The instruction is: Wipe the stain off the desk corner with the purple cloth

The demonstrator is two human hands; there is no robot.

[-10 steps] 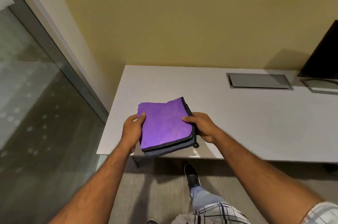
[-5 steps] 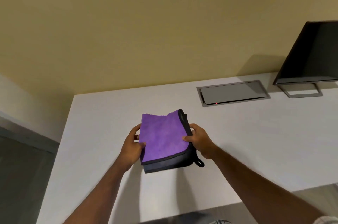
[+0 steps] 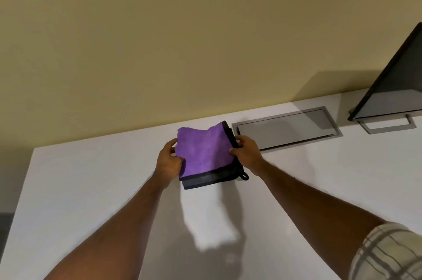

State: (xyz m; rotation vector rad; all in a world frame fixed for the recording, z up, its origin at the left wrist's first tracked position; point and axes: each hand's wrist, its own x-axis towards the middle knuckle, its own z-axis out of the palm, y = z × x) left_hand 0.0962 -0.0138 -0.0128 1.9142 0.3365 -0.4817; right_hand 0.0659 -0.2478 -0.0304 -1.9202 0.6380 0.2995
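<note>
The desk [image 3: 91,188] corner at far left looks bare white to me; I can't make out any stain from here. My left hand [image 3: 169,163] is curled on the left edge of the cloth [image 3: 201,151], thumb on top. The cloth is folded, purple side up with a dark underside, held above the desk, well right of that corner. My right hand [image 3: 245,154] pinches its right edge, just beside the hatch [image 3: 285,129]. Further right stands the monitor [image 3: 392,88]. The risk, I think: the folds slip apart when I let go with one hand, or I wipe the wrong spot.
</note>
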